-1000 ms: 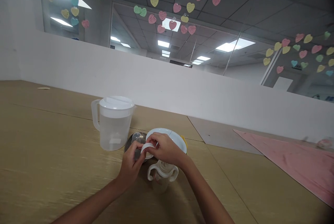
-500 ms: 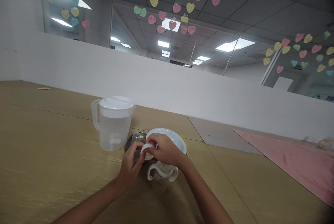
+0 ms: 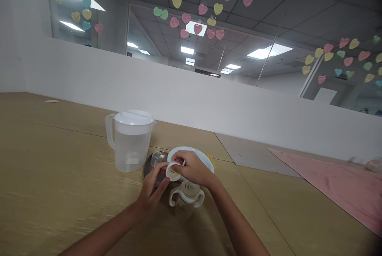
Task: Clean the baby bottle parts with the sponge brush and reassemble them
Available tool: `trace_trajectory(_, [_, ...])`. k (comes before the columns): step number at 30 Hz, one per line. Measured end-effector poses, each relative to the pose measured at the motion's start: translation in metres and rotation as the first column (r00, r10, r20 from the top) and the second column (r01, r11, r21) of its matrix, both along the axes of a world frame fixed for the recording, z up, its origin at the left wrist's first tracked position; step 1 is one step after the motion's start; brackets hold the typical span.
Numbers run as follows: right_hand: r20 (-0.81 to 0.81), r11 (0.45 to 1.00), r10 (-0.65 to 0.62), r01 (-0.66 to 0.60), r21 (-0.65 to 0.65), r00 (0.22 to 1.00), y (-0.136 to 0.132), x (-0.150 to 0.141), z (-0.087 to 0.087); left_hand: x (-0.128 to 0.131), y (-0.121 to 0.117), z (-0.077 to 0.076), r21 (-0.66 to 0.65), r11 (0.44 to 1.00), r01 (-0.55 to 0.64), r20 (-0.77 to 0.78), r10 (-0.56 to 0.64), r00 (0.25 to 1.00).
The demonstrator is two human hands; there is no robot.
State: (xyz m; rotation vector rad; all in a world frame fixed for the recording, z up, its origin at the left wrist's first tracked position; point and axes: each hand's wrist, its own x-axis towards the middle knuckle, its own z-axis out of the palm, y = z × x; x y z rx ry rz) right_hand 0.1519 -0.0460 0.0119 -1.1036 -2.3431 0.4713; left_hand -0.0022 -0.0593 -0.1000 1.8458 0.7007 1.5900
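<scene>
A white bottle collar ring is between my two hands, its round opening tilted toward me; something pale shows inside it. My right hand pinches its right side, thumb across the opening. My left hand holds the left edge with its fingertips, the thumb lower down near the rim. Just below the hands a clear baby bottle with two white handles stands upright on the table. Behind the hands are a dark metal tray with a clear dome-shaped cap on it and a white plate, partly hidden.
A lidded translucent pitcher of liquid stands to the left. Something yellow peeks from behind the plate. A pink cloth covers the right of the table. A low white wall runs along the back.
The ring has been turned so its opening faces me, and it sits slightly further right. My left thumb has moved down and away from my fingers. The bottle and pitcher stay put.
</scene>
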Motion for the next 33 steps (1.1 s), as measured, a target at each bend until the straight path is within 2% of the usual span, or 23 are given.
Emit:
trace_trajectory(6, [-0.019,1.0,-0.016,0.016,0.013,1.0,0.001,-0.004,-0.005,0.005,-0.002,0.002,-0.089,0.993,-0.079,-0.004,0.079,0.997])
trace_trajectory(15, [0.007,0.998,0.033,-0.034,0.051,0.999,0.001,-0.004,-0.008,0.008,0.001,0.009,-0.157,0.981,-0.115,0.127,0.136,0.983])
trace_trajectory(25, [0.035,0.994,0.059,-0.062,0.091,0.998,0.001,-0.004,-0.01,0.008,0.006,0.009,-0.139,0.972,-0.19,0.119,0.207,0.971])
trace_trajectory(33, [0.016,0.993,0.059,-0.06,0.098,0.998,-0.001,-0.006,-0.011,0.008,0.009,0.005,-0.06,0.955,-0.291,0.068,0.295,0.953])
